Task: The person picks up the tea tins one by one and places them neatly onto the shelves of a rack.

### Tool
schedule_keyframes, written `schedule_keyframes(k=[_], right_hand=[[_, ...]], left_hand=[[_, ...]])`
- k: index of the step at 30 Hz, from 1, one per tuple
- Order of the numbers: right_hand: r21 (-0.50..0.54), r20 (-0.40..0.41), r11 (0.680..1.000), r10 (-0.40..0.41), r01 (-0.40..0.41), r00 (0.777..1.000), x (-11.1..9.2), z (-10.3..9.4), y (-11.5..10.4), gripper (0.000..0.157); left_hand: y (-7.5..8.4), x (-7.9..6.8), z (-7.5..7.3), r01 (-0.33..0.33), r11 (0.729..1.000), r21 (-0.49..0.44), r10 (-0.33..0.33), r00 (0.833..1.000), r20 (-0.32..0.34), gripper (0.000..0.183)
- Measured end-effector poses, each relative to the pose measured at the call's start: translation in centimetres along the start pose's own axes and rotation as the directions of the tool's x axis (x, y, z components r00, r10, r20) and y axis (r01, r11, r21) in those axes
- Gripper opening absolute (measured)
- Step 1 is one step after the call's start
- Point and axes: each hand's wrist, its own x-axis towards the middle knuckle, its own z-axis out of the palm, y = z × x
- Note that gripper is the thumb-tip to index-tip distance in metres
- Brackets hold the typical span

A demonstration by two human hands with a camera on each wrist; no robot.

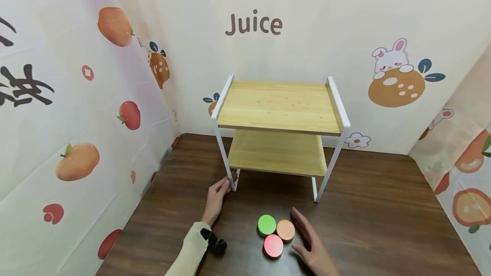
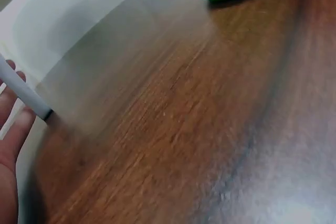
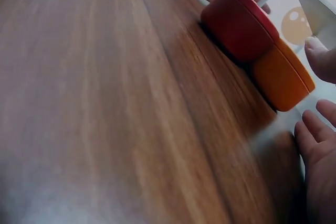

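Left hand: pinched white rack leg, left of centre.
Right hand: lay spread beside 3 round containers, lower centre.

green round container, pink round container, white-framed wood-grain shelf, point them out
Green round container point(image 1: 266, 225), head view, top face.
Pink round container point(image 1: 273, 245), head view, top face.
White-framed wood-grain shelf point(image 1: 281, 106), head view, upper board.

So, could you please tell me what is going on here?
A person has their left hand at the front left leg of a two-tier shelf, holding it low down. Their right hand is spread open beside the orange container, not gripping it. That one sits clustered with a green container and a pinkish-red container on the table, in front of the shelf.
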Motion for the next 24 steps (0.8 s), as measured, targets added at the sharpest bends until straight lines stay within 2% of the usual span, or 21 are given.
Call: schedule_keyframes(k=[4, 6, 9, 11, 13, 16, 18, 19, 21, 24], right_hand=[[-0.015, 0.023, 1.0, -0.015, 0.016, 1.0, 0.2, 0.5, 0.4, 0.082], [-0.027, 0.013, 0.999, -0.025, 0.026, 1.0, 0.2, 0.6, 0.5, 0.081], [-0.053, -0.009, 0.997, 0.048, -0.049, 0.999, 0.2, 0.6, 0.6, 0.078], [-0.075, -0.011, 0.994, 0.08, -0.081, 0.997, 0.2, 0.6, 0.6, 0.075], [-0.104, -0.013, 0.991, 0.086, -0.087, 0.996, 0.2, 0.6, 0.6, 0.073], [-0.166, -0.012, 0.983, 0.075, -0.076, 0.997, 0.2, 0.7, 0.6, 0.071], [-0.23, -0.021, 0.968, 0.101, -0.103, 0.995, 0.1, 0.9, 0.5, 0.071], [-0.262, -0.035, 0.954, 0.142, -0.147, 0.989, 0.0, 1.0, 0.4, 0.071], [-0.318, -0.067, 0.918, 0.228, -0.238, 0.971, 0.0, 1.2, 0.0, 0.07], [-0.364, -0.118, 0.869, 0.314, -0.335, 0.942, 0.2, 1.6, -0.3, 0.069]], left_hand=[[-0.7, -0.2, 0.0, 0.031, 0.997, 0.069, -0.028, 0.998, -0.052, 0.044], [-0.7, -0.1, 0.1, 0.032, 0.997, 0.076, -0.029, 0.999, -0.037, 0.042], [0.4, 0.0, 0.5, 0.021, 0.995, 0.098, -0.02, 1.0, -0.005, 0.04], [0.4, 0.1, 0.6, 0.012, 0.995, 0.102, -0.012, 1.0, -0.009, 0.04], [0.2, 0.1, 0.8, 0.008, 0.992, 0.123, -0.003, 0.999, -0.042, 0.04], [-1.1, 0.3, 0.9, -0.004, 0.99, 0.144, 0.018, 0.995, -0.096, 0.04], [-1.3, 0.2, 1.0, -0.002, 0.987, 0.163, 0.021, 0.993, -0.115, 0.041], [-1.3, 0.1, 1.0, 0.001, 0.986, 0.167, 0.019, 0.993, -0.118, 0.041], [-1.4, 0.1, 1.0, 0.006, 0.988, 0.157, 0.012, 0.993, -0.114, 0.041], [-1.4, 0.1, 0.9, 0.003, 0.992, 0.126, 0.01, 0.995, -0.096, 0.04]])
